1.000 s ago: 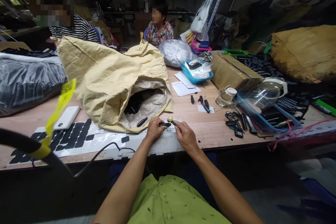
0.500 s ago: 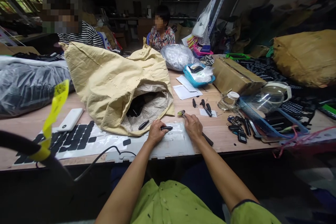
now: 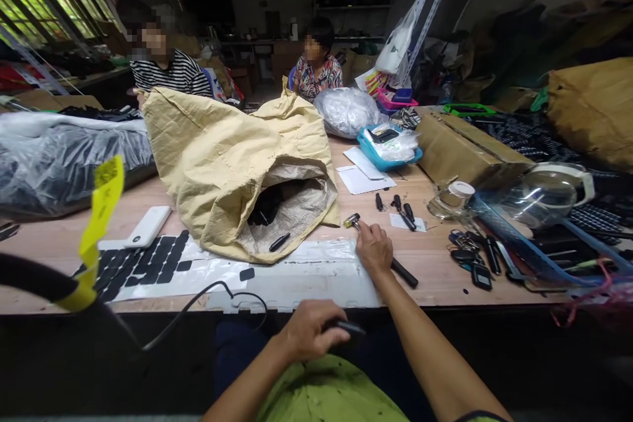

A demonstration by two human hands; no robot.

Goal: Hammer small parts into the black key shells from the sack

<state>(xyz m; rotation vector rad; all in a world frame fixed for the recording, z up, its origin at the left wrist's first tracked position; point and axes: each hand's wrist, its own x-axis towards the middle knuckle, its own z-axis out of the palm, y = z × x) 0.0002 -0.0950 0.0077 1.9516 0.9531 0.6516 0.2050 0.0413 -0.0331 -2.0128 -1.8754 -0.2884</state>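
Observation:
My left hand (image 3: 309, 330) is below the table edge, over my lap, closed on a small black pen-like part (image 3: 346, 328). My right hand (image 3: 374, 248) rests on the wooden table (image 3: 430, 257) and grips a small hammer (image 3: 352, 220) whose black handle (image 3: 405, 273) sticks out behind the palm. The hammer's head lies near the clear plastic sheet (image 3: 316, 254). Another black part (image 3: 279, 242) lies at the mouth of the yellow sack (image 3: 232, 171).
Two people sit across the table. A blue tray (image 3: 386, 145), papers (image 3: 366, 179), loose black parts (image 3: 403, 208), a cardboard box (image 3: 465, 148), key fobs (image 3: 469, 257), a white power bank (image 3: 148, 227) and black pads on a white sheet (image 3: 143, 264) are spread around. A black cable (image 3: 198, 297) hangs at the front.
My left hand has pulled back off the table to my lap with the black part. My right hand stays forward on the hammer. The view has shifted left.

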